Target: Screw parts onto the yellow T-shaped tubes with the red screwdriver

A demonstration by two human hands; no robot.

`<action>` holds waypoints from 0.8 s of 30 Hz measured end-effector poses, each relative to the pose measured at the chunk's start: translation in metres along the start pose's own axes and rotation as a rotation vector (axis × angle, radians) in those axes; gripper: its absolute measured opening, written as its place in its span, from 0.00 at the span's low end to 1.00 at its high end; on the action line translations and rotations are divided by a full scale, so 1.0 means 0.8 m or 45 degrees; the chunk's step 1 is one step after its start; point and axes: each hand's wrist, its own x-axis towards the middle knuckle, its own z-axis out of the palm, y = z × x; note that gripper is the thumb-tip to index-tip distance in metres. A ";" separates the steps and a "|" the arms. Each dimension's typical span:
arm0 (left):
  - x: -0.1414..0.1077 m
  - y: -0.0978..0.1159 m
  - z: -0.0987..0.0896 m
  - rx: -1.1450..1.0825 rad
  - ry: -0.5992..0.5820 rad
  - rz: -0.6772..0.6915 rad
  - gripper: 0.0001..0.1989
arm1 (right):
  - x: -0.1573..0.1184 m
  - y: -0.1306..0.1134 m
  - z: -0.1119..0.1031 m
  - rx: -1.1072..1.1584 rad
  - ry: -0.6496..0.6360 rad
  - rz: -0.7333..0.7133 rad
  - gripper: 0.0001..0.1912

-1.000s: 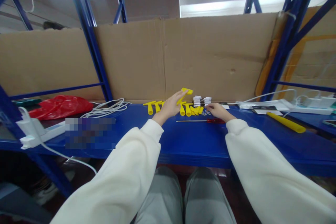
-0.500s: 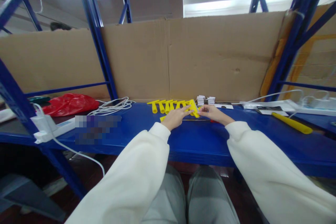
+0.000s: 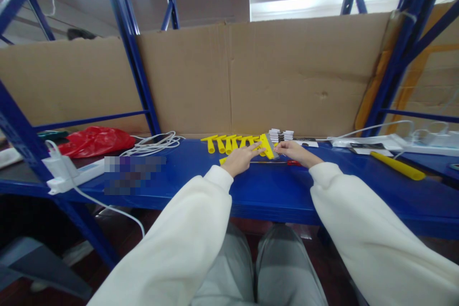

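Note:
My left hand [image 3: 239,158] grips a yellow scraper [image 3: 266,147], its wide head angled up and to the right. Along the right side of that head runs a flat grey blade [image 3: 275,149]. The fingers of my right hand [image 3: 297,151] are pinched together at the blade's right edge. Behind my left hand, several more yellow scraper heads with short round handles [image 3: 228,144] lie in a row. A thin tool with a red handle [image 3: 294,163] lies below my right hand, partly hidden by it.
Small white-edged packs [image 3: 281,135] are stacked against the cardboard wall [image 3: 301,76]. To the right are a yellow tube [image 3: 398,166] and a white power strip [image 3: 373,143]. At left lie a red plastic bag [image 3: 100,141], coiled white cable [image 3: 158,144] and another strip [image 3: 86,172]. Blue posts frame the bench [image 3: 272,191].
A grey blade now shows along the scraper head's right side, where only yellow showed before. My right hand has shifted slightly right, and more of the red handle is visible.

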 end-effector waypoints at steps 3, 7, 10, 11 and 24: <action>0.000 -0.001 -0.001 0.004 0.005 -0.011 0.38 | 0.002 0.011 -0.032 -0.297 0.232 0.141 0.10; 0.000 0.001 -0.005 -0.002 -0.007 -0.015 0.38 | 0.001 0.046 -0.074 -0.665 0.330 0.405 0.14; -0.001 0.004 -0.007 -0.012 -0.018 -0.024 0.37 | 0.001 0.064 -0.082 -0.698 0.278 0.421 0.15; -0.001 0.004 -0.006 -0.017 -0.014 -0.026 0.37 | 0.002 0.067 -0.080 -0.707 0.245 0.431 0.15; 0.000 0.002 -0.001 -0.020 0.011 0.011 0.37 | 0.037 0.085 -0.064 -1.033 0.040 0.604 0.23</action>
